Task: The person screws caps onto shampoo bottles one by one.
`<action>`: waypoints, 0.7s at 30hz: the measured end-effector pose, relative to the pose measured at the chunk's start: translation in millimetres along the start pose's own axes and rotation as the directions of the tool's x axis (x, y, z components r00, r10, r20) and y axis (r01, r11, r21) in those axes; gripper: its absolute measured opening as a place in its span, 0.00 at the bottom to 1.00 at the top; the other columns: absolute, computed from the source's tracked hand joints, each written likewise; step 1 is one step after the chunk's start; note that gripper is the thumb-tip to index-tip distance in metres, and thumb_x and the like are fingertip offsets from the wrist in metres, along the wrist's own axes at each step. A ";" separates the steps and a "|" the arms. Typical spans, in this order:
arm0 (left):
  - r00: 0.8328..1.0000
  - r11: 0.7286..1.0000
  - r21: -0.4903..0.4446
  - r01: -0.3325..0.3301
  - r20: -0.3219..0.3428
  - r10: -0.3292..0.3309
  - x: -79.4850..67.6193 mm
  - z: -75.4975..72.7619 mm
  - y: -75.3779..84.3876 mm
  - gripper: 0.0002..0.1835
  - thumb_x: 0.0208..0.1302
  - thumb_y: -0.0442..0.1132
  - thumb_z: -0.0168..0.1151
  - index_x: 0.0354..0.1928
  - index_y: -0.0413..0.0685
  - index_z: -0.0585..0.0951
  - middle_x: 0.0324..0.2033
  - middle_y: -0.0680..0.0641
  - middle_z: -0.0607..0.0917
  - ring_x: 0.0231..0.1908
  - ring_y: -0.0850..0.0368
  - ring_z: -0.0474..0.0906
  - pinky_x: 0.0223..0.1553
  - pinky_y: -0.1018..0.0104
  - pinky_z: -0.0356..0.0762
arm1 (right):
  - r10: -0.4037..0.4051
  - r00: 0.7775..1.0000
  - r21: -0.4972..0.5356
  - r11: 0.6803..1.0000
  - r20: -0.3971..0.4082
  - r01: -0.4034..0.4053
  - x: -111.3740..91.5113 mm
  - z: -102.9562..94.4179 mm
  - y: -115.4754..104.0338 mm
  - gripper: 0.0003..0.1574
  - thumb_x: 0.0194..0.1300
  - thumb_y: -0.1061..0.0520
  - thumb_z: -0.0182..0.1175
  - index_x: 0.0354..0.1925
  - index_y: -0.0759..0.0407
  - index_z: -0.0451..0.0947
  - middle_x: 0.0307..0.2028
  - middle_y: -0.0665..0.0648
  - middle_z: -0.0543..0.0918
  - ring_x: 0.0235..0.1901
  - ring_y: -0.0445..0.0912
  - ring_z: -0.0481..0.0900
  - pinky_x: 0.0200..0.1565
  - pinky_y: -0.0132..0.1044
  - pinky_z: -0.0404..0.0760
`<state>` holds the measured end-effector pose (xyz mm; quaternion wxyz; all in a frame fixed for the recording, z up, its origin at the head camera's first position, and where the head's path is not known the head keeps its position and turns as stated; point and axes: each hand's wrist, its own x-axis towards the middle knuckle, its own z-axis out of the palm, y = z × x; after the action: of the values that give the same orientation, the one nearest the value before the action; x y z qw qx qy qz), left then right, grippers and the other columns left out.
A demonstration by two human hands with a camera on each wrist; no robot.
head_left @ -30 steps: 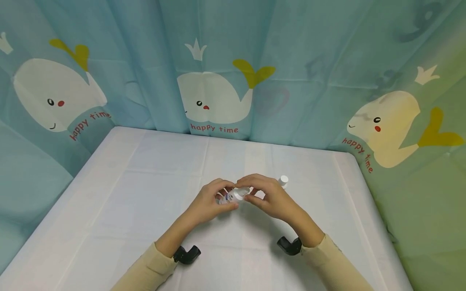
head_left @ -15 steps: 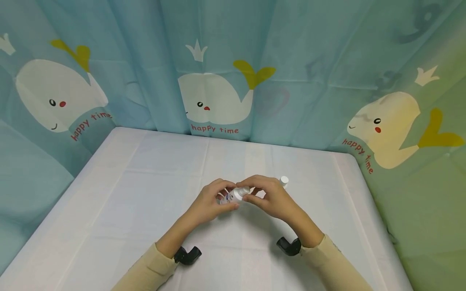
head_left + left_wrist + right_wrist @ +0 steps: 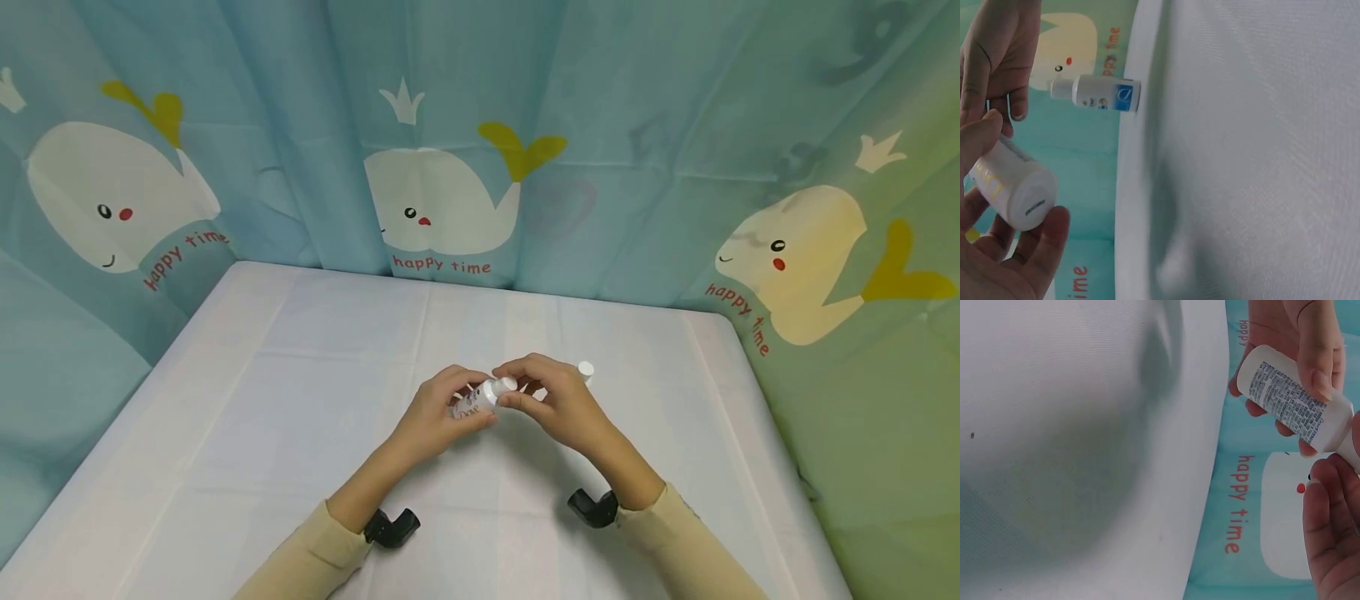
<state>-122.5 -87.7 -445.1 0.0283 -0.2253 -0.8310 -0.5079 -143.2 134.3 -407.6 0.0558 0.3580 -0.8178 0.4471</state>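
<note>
A small white bottle [image 3: 474,400] is held tilted off the table, its cap end up and to the right. My left hand [image 3: 435,421] grips its body, thumb on the near side and fingers behind. Fine dark print covers the bottle side [image 3: 1288,397] in the right wrist view, while its flat base [image 3: 1036,199] faces the left wrist camera. My right hand [image 3: 551,400] is at the bottle's white cap [image 3: 504,385], thumb and fingertips around it. A second white bottle [image 3: 1100,94] with a blue label stands upright on the table, mostly hidden behind my right hand in the head view.
A table with a white cloth [image 3: 337,333] lies under both hands. Along its back and sides hangs a blue-green curtain [image 3: 637,167] with whale prints. Black wrist camera mounts [image 3: 393,529] stick out inward from both wrists.
The held bottle has turned in my left hand, bringing large lettering to the front. My right fingers have shifted slightly at the cap. The second bottle stays in place.
</note>
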 end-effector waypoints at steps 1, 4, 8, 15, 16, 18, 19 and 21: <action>1.000 1.000 -0.008 0.012 0.007 -0.011 0.0 -0.2 0.2 0.26 0.56 0.44 0.76 0.56 0.52 0.81 0.47 0.54 0.82 0.42 0.61 0.77 0.44 0.65 0.81 | -0.005 1.000 0.002 1.000 0.000 0.005 0.0 0.1 0.1 0.19 0.61 0.57 0.70 0.52 0.54 0.83 0.46 0.48 0.86 0.38 0.39 0.82 0.40 0.33 0.85; 0.999 0.998 -0.053 0.043 0.026 -0.042 0.0 -0.8 -0.5 0.27 0.58 0.44 0.75 0.58 0.52 0.79 0.48 0.53 0.81 0.44 0.60 0.78 0.46 0.64 0.83 | -0.031 1.000 0.005 1.000 0.000 0.031 -0.1 0.6 1.6 0.20 0.64 0.58 0.68 0.54 0.54 0.82 0.48 0.49 0.85 0.40 0.41 0.82 0.40 0.34 0.85; 0.998 0.994 -0.098 0.052 0.026 -0.050 1.6 -2.5 -2.2 0.25 0.60 0.43 0.73 0.58 0.51 0.78 0.48 0.51 0.81 0.45 0.57 0.78 0.46 0.63 0.84 | -0.042 0.999 0.013 0.999 -0.008 0.042 0.3 1.7 3.8 0.23 0.65 0.60 0.67 0.58 0.55 0.79 0.51 0.52 0.84 0.42 0.44 0.83 0.41 0.35 0.86; 0.996 0.990 -0.123 0.067 -0.046 -0.074 8.6 -7.1 -5.5 0.23 0.59 0.41 0.74 0.55 0.51 0.78 0.49 0.50 0.82 0.46 0.54 0.80 0.47 0.59 0.84 | 0.111 0.994 0.107 0.988 -0.017 -0.109 1.5 8.3 9.9 0.30 0.64 0.59 0.68 0.64 0.56 0.73 0.50 0.56 0.85 0.42 0.47 0.86 0.42 0.39 0.86; 0.995 0.989 -0.133 0.071 -0.057 -0.079 9.9 -7.6 -6.9 0.22 0.59 0.40 0.74 0.55 0.50 0.79 0.49 0.49 0.82 0.47 0.53 0.80 0.47 0.58 0.84 | 0.144 0.989 0.123 0.982 -0.012 -0.142 1.9 10.4 11.9 0.31 0.65 0.59 0.68 0.64 0.56 0.73 0.49 0.56 0.85 0.42 0.48 0.86 0.43 0.39 0.86; 0.994 0.985 -0.153 0.078 -0.068 -0.089 12.8 -8.1 -10.2 0.22 0.59 0.40 0.74 0.54 0.50 0.79 0.49 0.48 0.82 0.47 0.51 0.81 0.49 0.56 0.84 | 0.216 0.976 0.158 0.964 0.001 -0.214 2.8 14.7 15.5 0.30 0.66 0.59 0.67 0.64 0.55 0.72 0.48 0.57 0.86 0.43 0.48 0.86 0.43 0.39 0.85; 0.993 0.983 -0.164 0.080 -0.072 -0.092 14.2 -8.5 -11.6 0.22 0.59 0.40 0.74 0.54 0.50 0.78 0.49 0.47 0.82 0.48 0.50 0.81 0.50 0.55 0.84 | 0.244 0.970 0.177 0.954 0.006 -0.241 3.6 16.8 16.8 0.29 0.66 0.60 0.66 0.64 0.56 0.72 0.48 0.59 0.85 0.43 0.50 0.86 0.44 0.40 0.85; 0.992 0.980 -0.179 0.085 -0.073 -0.099 16.9 -8.9 -14.7 0.22 0.60 0.40 0.73 0.54 0.49 0.78 0.50 0.46 0.82 0.49 0.48 0.81 0.51 0.55 0.83 | 0.292 0.956 0.214 0.933 0.025 -0.290 5.7 20.7 18.9 0.27 0.67 0.61 0.65 0.63 0.59 0.73 0.50 0.62 0.85 0.45 0.53 0.85 0.45 0.41 0.84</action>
<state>-145.2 -95.1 -448.4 0.0188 -0.1671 -0.7907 -0.5887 -154.7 121.8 -430.6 -0.0469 0.2352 -0.8084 0.5375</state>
